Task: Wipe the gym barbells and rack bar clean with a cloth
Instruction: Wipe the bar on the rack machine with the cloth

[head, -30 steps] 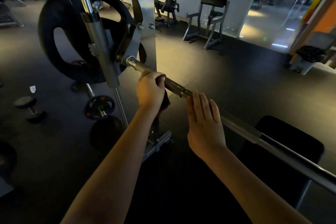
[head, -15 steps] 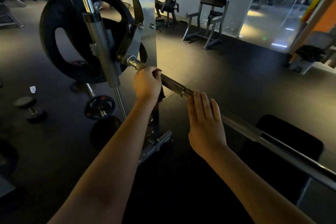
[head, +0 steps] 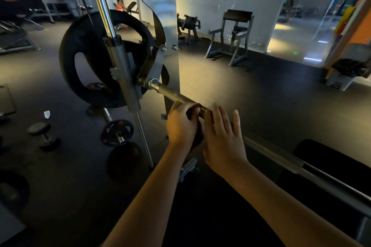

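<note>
Two hands meet on the bar (head: pixel 170 93) near the rack (head: pixel 167 16): our left hand (head: pixel 183 124) wraps the cloth (head: pixel 197 139) round it, so we should squeeze evenly and twist, our flat right hand (head: pixel 222 138) steadying alongside.

The bar (head: pixel 172 94) runs from the weight plate (head: pixel 86 62) on the left down to the lower right, passing over the bench pad (head: pixel 331 158). On it, the left hand (head: pixel 181 124) wraps the cloth (head: pixel 197 138). The right hand (head: pixel 222 136) sits just beside it, to the right. A dumbbell (head: pixel 43 134) lies on the floor (head: pixel 261 96) far left, and a seat frame (head: pixel 232 38) stands behind.
</note>
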